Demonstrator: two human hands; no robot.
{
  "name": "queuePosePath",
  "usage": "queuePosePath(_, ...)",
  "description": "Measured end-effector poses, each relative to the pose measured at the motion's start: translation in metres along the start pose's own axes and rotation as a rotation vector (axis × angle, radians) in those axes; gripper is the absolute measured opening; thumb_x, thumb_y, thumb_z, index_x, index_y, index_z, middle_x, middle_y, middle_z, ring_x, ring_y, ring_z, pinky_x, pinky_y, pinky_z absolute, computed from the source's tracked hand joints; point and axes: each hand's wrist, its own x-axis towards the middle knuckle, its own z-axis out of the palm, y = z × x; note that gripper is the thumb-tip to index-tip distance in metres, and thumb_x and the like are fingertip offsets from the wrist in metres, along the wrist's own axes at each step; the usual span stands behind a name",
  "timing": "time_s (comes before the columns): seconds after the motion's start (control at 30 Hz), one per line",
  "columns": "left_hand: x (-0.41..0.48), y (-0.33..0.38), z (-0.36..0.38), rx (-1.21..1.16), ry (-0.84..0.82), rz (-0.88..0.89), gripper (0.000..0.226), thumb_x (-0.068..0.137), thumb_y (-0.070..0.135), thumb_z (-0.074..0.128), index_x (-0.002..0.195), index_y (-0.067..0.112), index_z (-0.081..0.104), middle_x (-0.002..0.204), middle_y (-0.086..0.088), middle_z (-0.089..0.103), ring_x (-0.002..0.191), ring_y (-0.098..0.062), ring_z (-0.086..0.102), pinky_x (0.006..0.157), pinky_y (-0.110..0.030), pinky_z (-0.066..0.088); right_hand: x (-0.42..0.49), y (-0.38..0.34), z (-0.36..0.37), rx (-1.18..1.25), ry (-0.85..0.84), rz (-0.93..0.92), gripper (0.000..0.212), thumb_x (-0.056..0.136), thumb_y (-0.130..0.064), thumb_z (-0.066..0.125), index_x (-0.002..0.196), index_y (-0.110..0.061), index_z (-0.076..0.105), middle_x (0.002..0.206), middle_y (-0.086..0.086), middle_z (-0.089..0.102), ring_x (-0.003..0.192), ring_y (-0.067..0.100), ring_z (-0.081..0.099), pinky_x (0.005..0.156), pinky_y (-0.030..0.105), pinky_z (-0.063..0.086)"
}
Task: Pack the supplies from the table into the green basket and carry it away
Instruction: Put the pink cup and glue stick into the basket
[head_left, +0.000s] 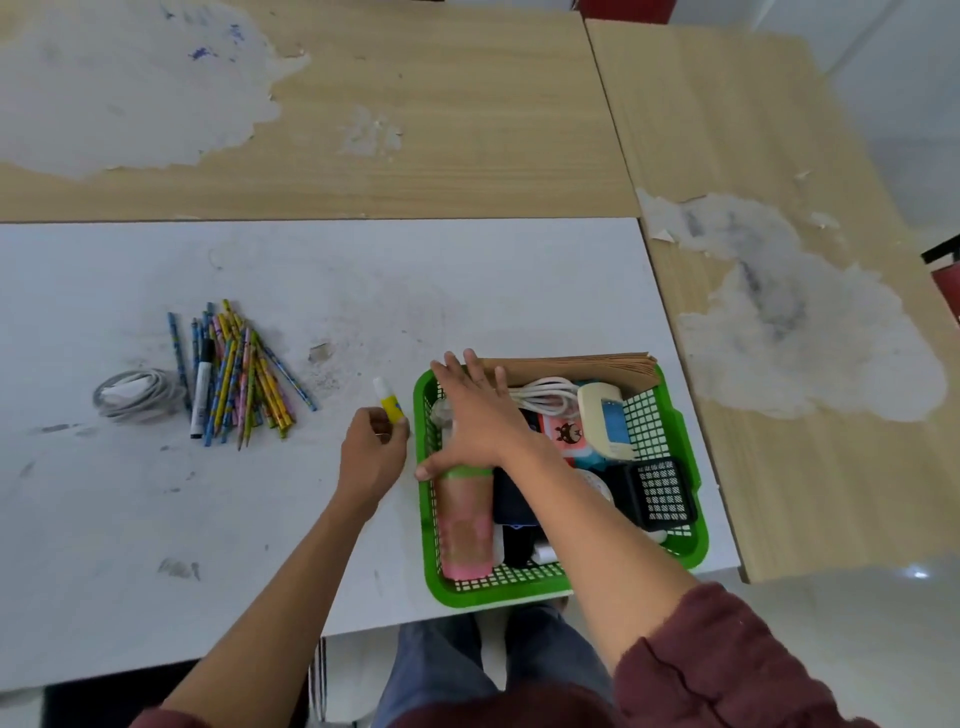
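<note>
The green basket (696, 545) stands at the white table's front right corner. It holds a pink and green bottle (466, 519), a white cable (545, 392), brown envelopes (576, 366), a black mesh holder (665, 491) and other items. My right hand (470, 415) hovers flat over the basket's left side with fingers spread, above the bottle's top. Just left of the basket, my left hand (371, 449) pinches a small yellow and white glue bottle (390, 404). A pile of coloured pencils (244, 376), a black and white marker (202, 387) and a coiled grey cable (135, 395) lie on the table at left.
The white table (337, 291) butts against worn wooden tables (467, 130) behind and to the right. Its front edge runs close to my legs (452, 660). A red chair part (948, 280) shows at the far right edge.
</note>
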Motion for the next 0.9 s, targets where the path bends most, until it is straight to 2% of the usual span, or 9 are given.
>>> queuePosePath(0.1,-0.024,0.009,-0.015,-0.128,0.031,0.106,0.019,0.093,0.023,0.066,0.103,0.014,0.053,0.099,0.0,0.065,0.09,-0.006,0.065,0.068,-0.022,0.048,-0.031,0.003,0.017,0.389,0.254,-0.021,0.088,0.084,-0.039,0.078,0.156,-0.024,0.03,0.165,-0.01,0.016,0.152,0.006,0.0,0.124,0.034,0.007)
queuePosePath(0.2,-0.042,0.019,-0.022,-0.208,-0.029,0.239,0.029,0.089,0.013,0.071,0.101,0.014,0.045,0.09,-0.002,0.064,0.083,-0.012,0.068,0.066,-0.026,0.056,-0.07,0.012,0.045,0.643,0.516,0.134,0.045,0.096,-0.023,0.064,0.14,-0.024,0.053,0.155,-0.015,0.038,0.145,0.001,0.029,0.117,0.02,0.026)
queuePosePath(0.27,-0.048,0.026,-0.021,-0.145,-0.062,0.328,0.032,0.087,0.011,0.073,0.101,0.018,0.044,0.088,-0.001,0.064,0.079,-0.015,0.066,0.064,-0.027,0.056,-0.087,0.017,0.059,0.686,0.609,0.234,0.034,0.098,-0.018,0.061,0.132,-0.022,0.059,0.15,-0.011,0.047,0.141,0.005,0.039,0.113,0.015,0.032)
queuePosePath(0.33,-0.049,0.028,-0.019,-0.048,-0.064,0.391,0.03,0.086,0.015,0.074,0.1,0.022,0.048,0.087,0.004,0.065,0.08,-0.013,0.064,0.062,-0.024,0.052,-0.099,0.021,0.065,0.682,0.661,0.249,0.03,0.097,-0.012,0.06,0.125,-0.02,0.062,0.144,-0.014,0.05,0.137,0.006,0.045,0.101,0.0,0.03)
queuePosePath(0.4,-0.045,0.026,-0.015,0.072,-0.063,0.474,0.025,0.086,0.021,0.074,0.097,0.025,0.053,0.088,0.008,0.065,0.082,-0.012,0.06,0.064,-0.024,0.046,-0.111,0.024,0.066,0.677,0.662,0.238,0.029,0.096,-0.011,0.06,0.123,-0.022,0.063,0.141,-0.015,0.05,0.134,0.004,0.046,0.095,-0.005,0.027)
queuePosePath(0.6,-0.026,0.026,-0.006,0.48,-0.051,0.577,0.016,0.087,0.025,0.072,0.099,0.016,0.067,0.101,-0.002,0.055,0.092,-0.025,0.055,0.073,-0.039,0.05,-0.14,0.031,0.071,0.695,0.716,0.262,0.028,0.095,-0.005,0.06,0.119,-0.017,0.065,0.136,0.001,0.06,0.121,-0.009,0.044,0.098,-0.002,0.03)
queuePosePath(0.67,-0.025,0.027,-0.002,0.565,-0.082,0.595,0.017,0.089,0.023,0.068,0.104,0.015,0.066,0.1,-0.005,0.054,0.093,-0.03,0.055,0.071,-0.043,0.05,-0.147,0.031,0.078,0.73,0.704,0.277,0.028,0.095,-0.006,0.06,0.12,-0.018,0.065,0.133,-0.001,0.059,0.118,-0.015,0.044,0.103,0.009,0.039)
queuePosePath(0.77,-0.027,0.031,0.003,0.627,-0.116,0.541,0.025,0.092,0.021,0.062,0.116,0.013,0.059,0.109,-0.01,0.053,0.1,-0.033,0.055,0.075,-0.044,0.05,-0.151,0.033,0.087,0.797,0.663,0.29,0.029,0.097,-0.013,0.059,0.123,-0.024,0.064,0.131,-0.008,0.06,0.124,0.002,0.053,0.102,0.038,0.051)
queuePosePath(0.9,-0.031,0.033,0.003,0.641,-0.122,0.523,0.025,0.092,0.018,0.058,0.117,0.015,0.055,0.111,-0.01,0.053,0.101,-0.032,0.055,0.074,-0.044,0.05,-0.157,0.03,0.084,0.801,0.675,0.275,0.028,0.098,-0.015,0.058,0.123,-0.025,0.064,0.13,-0.009,0.059,0.123,0.008,0.055,0.099,0.04,0.053)
